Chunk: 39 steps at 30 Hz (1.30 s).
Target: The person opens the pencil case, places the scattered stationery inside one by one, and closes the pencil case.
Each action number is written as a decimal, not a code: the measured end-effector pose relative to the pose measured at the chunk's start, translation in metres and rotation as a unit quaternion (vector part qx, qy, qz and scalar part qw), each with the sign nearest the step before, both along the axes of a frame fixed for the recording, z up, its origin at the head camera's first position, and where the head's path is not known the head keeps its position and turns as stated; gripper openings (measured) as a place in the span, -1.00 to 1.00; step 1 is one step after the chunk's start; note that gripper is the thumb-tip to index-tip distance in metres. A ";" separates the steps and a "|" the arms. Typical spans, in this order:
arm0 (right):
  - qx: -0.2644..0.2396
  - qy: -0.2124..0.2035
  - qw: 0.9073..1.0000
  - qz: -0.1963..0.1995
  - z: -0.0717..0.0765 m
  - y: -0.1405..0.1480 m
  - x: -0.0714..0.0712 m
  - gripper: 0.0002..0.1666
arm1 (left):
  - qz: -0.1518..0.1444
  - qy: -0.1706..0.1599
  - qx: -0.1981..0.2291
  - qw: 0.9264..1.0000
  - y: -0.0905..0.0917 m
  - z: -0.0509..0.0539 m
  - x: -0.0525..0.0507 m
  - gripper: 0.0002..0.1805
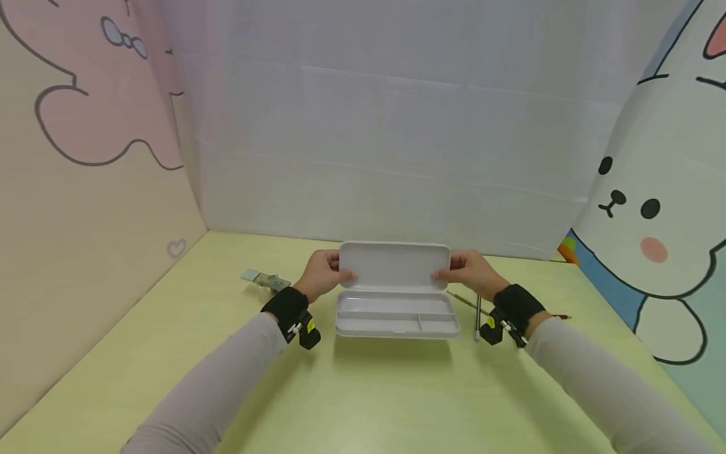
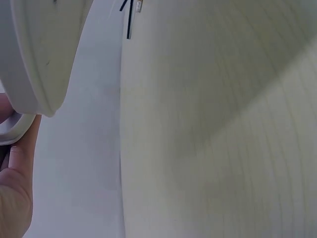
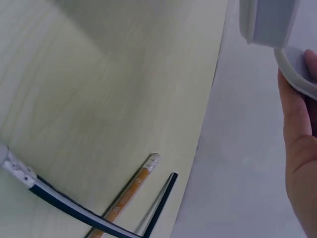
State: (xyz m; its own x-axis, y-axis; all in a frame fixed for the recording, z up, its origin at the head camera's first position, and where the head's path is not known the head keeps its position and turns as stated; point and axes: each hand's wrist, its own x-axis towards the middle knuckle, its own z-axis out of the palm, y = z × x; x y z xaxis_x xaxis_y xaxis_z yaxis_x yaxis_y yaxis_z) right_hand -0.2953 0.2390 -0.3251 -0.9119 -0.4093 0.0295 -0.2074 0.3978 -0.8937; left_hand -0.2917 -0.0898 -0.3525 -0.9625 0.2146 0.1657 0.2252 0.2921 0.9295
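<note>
A white pencil case (image 1: 397, 315) hangs open above the table, its lid (image 1: 395, 266) upright and its inside facing me. The lower tray has a long section at the back and a divider toward the right in front. My left hand (image 1: 324, 274) pinches the lid's left edge, thumb on the inner face. At the opposite edge my right hand (image 1: 471, 272) grips the lid in the same way. The left wrist view shows the case's outer side (image 2: 44, 54) close up; in the right wrist view part of the hand (image 3: 299, 139) is cut off.
Right of the case lie an orange pencil (image 3: 129, 191), a dark stick (image 3: 161, 204) and a curved-looking dark and white rod (image 3: 74, 208). Beyond the left hand lies a small greenish object (image 1: 266, 279), its kind unclear. A white sheet (image 1: 391, 157) stands behind the table (image 1: 386, 403).
</note>
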 end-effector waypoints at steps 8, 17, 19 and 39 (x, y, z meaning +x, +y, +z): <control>0.031 0.010 0.999 -0.034 -0.025 -0.001 -0.015 -0.50 | 0.044 -0.021 -0.038 0.998 0.012 -0.020 -0.019 -0.57; 0.057 0.008 0.995 -0.082 -0.038 -0.007 -0.026 -0.54 | 0.084 -0.023 -0.050 0.995 0.018 -0.029 -0.025 -0.59; 0.061 0.006 0.994 -0.086 -0.040 -0.008 -0.026 -0.54 | 0.088 -0.018 -0.058 0.994 0.018 -0.033 -0.026 -0.61; 0.075 0.004 0.992 -0.099 -0.052 -0.025 -0.031 -0.56 | 0.118 -0.023 -0.075 0.990 0.010 -0.048 -0.032 -0.63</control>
State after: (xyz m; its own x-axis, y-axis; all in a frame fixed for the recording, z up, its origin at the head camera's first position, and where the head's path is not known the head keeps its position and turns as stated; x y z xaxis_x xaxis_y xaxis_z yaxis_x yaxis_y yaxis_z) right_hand -0.3263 0.2137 -0.3767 -0.9751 -0.2216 -0.0109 -0.1181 0.5601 -0.8199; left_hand -0.3238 -0.0801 -0.4009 -0.9946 0.0020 0.1042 0.0931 0.4674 0.8791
